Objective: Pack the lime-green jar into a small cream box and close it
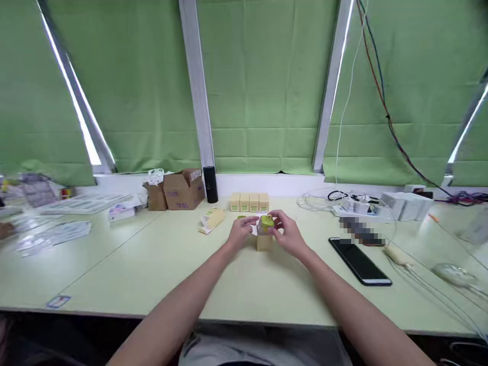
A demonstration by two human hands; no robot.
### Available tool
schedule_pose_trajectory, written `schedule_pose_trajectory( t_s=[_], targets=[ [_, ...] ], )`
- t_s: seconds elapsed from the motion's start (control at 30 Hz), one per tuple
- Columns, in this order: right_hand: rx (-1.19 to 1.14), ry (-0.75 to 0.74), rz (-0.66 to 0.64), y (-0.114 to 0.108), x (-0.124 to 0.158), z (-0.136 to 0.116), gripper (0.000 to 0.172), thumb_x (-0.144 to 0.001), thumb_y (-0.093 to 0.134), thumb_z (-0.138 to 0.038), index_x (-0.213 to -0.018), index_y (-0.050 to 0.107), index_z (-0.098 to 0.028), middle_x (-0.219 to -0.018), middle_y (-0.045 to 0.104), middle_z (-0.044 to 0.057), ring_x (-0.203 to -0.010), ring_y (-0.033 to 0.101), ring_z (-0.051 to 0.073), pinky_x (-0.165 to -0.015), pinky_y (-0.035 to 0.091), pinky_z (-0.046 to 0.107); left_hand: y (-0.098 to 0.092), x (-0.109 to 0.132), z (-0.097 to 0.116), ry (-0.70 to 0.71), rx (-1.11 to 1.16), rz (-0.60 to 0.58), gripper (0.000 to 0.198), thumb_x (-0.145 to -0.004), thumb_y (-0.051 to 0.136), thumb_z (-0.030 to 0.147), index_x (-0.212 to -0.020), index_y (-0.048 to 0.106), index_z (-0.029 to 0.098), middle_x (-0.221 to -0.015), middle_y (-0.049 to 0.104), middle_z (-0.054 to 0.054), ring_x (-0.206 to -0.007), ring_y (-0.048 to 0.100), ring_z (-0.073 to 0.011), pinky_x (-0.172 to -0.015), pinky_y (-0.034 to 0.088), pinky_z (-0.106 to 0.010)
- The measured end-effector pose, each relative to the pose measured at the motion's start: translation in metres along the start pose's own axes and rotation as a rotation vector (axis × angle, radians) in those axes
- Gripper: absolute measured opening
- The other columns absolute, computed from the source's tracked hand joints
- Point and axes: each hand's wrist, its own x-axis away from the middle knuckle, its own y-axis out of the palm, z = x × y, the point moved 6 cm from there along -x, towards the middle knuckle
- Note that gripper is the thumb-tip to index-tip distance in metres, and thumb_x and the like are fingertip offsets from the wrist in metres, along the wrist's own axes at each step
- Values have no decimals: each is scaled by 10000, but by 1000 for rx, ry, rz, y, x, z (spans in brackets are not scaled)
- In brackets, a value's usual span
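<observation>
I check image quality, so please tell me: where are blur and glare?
In the head view, papers at far left look smeared; in the head view, light glares through gaps beside the green blinds; in the head view, left hand, right hand and green item look clearer.

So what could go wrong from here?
Two risks stand out. The small green item, held by the right hand at the top of the tan box, might slip or catch on the box's upper edge. The four small boxes stand side by side just beyond the hands, so a forward nudge from the left hand could knock them out of line.
</observation>
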Motion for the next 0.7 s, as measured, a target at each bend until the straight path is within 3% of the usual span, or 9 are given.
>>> schedule_pose_trajectory(
  t_s=[0.3, 0.7],
  targets=[
    [86, -9, -87, 5, 4, -8, 274, -774, 625, -215, -1038, 561, -251, -774, 569, -32, -695, 536, 171, -688, 442, 321, -3, 0, -2, 44, -12, -14, 554, -546, 544, 133, -1042, 791, 114, -1087, 790, -129, -1092, 682, -276, -855, 527, -321],
    [120, -51, -142, 9, 7, -16, 174, -820, 600, -224, -986, 552, -250, -801, 524, -27, -726, 491, 171, -683, 401, 303, -2, 2, 1, 39, -20, 5, 557, -541, 542, 139, -1035, 796, 106, -1134, 776, -153, -1117, 672, -290, -859, 541, -333]
  ],
)
